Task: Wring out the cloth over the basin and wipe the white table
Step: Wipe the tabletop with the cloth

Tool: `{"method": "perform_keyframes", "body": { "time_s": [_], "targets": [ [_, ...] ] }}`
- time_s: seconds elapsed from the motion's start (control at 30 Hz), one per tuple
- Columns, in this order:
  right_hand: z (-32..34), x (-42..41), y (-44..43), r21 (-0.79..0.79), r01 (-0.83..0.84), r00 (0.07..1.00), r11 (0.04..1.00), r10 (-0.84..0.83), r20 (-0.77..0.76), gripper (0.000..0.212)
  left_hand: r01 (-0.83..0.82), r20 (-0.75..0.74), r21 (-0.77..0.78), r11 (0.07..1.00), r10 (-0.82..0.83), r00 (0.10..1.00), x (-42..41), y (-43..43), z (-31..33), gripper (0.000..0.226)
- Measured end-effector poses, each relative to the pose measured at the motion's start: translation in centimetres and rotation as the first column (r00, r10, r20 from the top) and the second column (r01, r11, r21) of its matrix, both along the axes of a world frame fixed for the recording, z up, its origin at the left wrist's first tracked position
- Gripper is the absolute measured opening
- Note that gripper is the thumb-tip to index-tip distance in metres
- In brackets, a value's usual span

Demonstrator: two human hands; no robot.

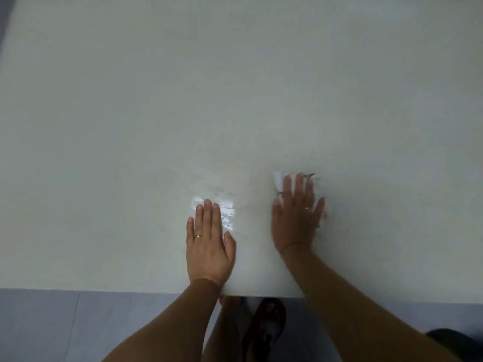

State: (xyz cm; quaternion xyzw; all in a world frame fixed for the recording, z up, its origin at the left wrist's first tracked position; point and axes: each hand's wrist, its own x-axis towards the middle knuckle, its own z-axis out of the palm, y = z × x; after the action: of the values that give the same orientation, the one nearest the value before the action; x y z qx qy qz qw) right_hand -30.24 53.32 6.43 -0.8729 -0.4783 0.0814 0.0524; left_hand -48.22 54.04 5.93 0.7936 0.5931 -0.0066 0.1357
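Observation:
The white table fills most of the view, its near edge running across the bottom. My right hand lies flat, fingers straight, pressing a white cloth onto the table; the cloth shows only past my fingertips and at the little-finger side. The hand is motion-blurred. My left hand, wearing a gold ring, rests flat on the table to the left, fingers together. A wet shiny patch glistens by its fingertips. No basin is in view.
Grey floor lies below the table's near edge. My foot in a dark red sandal stands under the edge. A dark object shows at the bottom right corner.

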Motion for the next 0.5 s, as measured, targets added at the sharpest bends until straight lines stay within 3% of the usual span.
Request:
{"method": "perform_keyframes", "body": {
  "time_s": [0.1,0.23,0.27,0.3,0.37,0.43,0.5],
  "targets": [
    [-0.1,-4.3,-1.0,-0.016,-0.336,0.942,0.942,0.336,0.019,0.058,0.007,-0.026,-0.018,1.000,-0.008,1.000,-0.1,0.0,0.0,0.064],
    [0.0,0.9,-0.4,-0.045,-0.674,0.734,0.738,0.675,0.080,0.056,0.004,-0.001,-0.028,1.000,-0.004,1.000,-0.1,0.2,0.3,0.063],
    [0.0,2.7,0.1,-0.055,-0.662,0.739,0.747,0.663,0.121,0.054,0.003,0.008,-0.027,1.000,-0.003,1.000,0.0,0.3,0.4,0.064],
    [0.0,4.3,0.6,-0.049,-0.581,0.802,0.813,0.581,0.136,0.053,0.001,0.016,-0.029,1.000,-0.001,1.000,0.0,0.3,0.4,0.064],
    [0.4,5.0,1.7,-0.029,-0.248,0.966,0.968,0.250,0.074,0.053,-0.002,0.029,-0.035,0.999,0.003,1.000,0.0,0.3,0.4,0.064],
    [0.5,2.1,2.7,0.012,0.013,1.000,1.000,-0.013,0.026,0.053,-0.002,0.038,-0.034,0.999,0.003,0.999,0.0,0.3,0.5,0.065],
    [0.4,-2.0,2.7,0.029,-0.083,0.996,0.996,0.082,0.023,0.058,0.002,0.034,-0.034,0.999,0.000,0.999,0.1,0.3,0.5,0.065]
  ]
}}
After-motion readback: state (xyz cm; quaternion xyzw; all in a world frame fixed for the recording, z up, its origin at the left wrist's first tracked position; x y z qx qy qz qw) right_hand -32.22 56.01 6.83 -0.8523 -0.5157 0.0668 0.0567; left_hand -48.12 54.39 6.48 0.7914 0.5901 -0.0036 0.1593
